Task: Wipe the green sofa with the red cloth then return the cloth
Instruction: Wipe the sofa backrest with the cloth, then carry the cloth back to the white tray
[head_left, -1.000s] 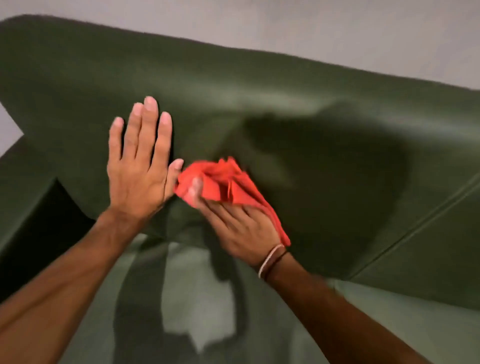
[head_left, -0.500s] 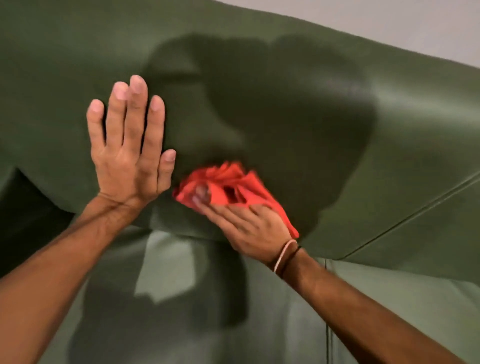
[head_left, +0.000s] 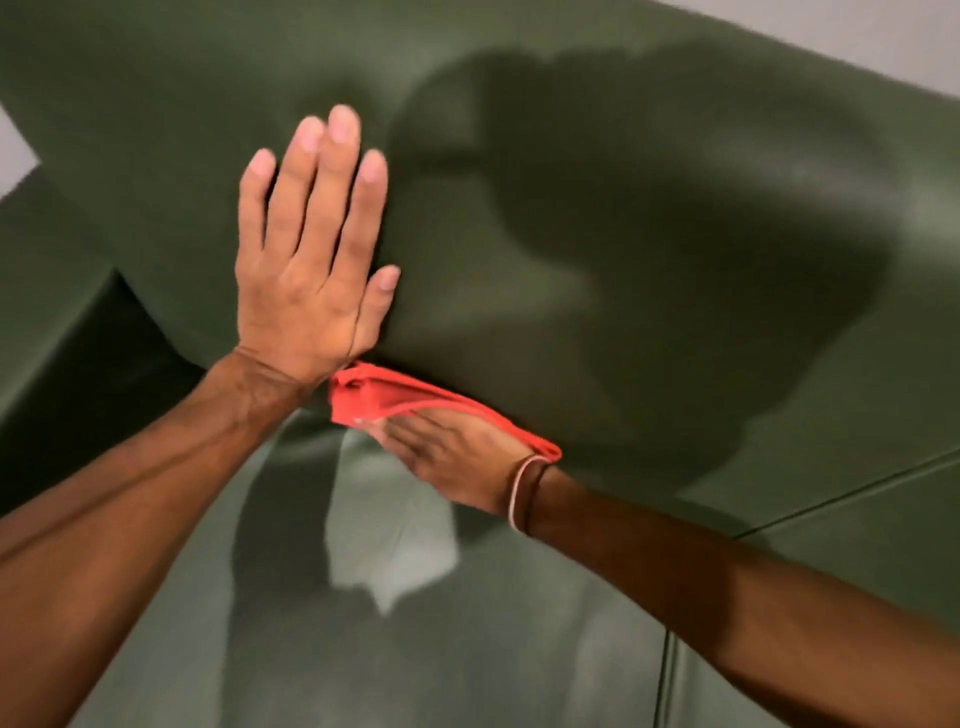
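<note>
The green sofa (head_left: 597, 260) fills the view, with its backrest above and seat cushions below. My left hand (head_left: 306, 260) lies flat and open against the backrest, fingers together and pointing up. The red cloth (head_left: 384, 397) is bunched at the crease where backrest meets seat, just under the heel of my left hand. My right hand (head_left: 457, 457) presses on the cloth from below, its fingers over the fabric; a thin band circles the wrist. Part of the cloth is hidden under that hand.
A seam (head_left: 665, 675) divides the seat cushions at lower right, and another seam (head_left: 841, 493) runs along the backrest at right. The sofa's armrest (head_left: 47, 291) rises at left. A pale wall (head_left: 857, 36) shows at top right.
My right hand has slid the red cloth down the backrest into the crease above the seat. My left hand has stayed flat on the backrest, and the view has shifted.
</note>
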